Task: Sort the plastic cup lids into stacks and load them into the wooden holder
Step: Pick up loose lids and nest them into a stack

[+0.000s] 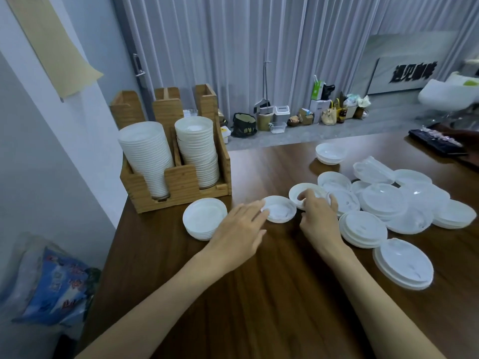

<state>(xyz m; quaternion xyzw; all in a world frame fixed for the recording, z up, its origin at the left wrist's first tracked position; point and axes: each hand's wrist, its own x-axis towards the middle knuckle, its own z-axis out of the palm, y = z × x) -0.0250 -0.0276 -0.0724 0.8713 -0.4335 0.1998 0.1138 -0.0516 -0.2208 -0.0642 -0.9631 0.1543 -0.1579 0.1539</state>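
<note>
A wooden holder point(181, 186) stands at the table's far left with two tall stacks of white lids point(147, 156) in its front slots. A short stack of lids point(203, 220) lies just in front of it. My left hand point(239, 230) reaches out flat, its fingertips touching the rim of a single upturned lid point(281, 209). My right hand point(318, 216) has its fingers curled over the edge of another upturned lid point(302, 194). To the right lies a spread of loose lids and low stacks point(383, 200).
The brown table point(259, 294) has its left edge near a wall. A small stack of lids point(330, 153) sits farther back. A dark tray point(435, 145) is at the far right corner. A blue plastic bag point(57, 283) lies on the floor left.
</note>
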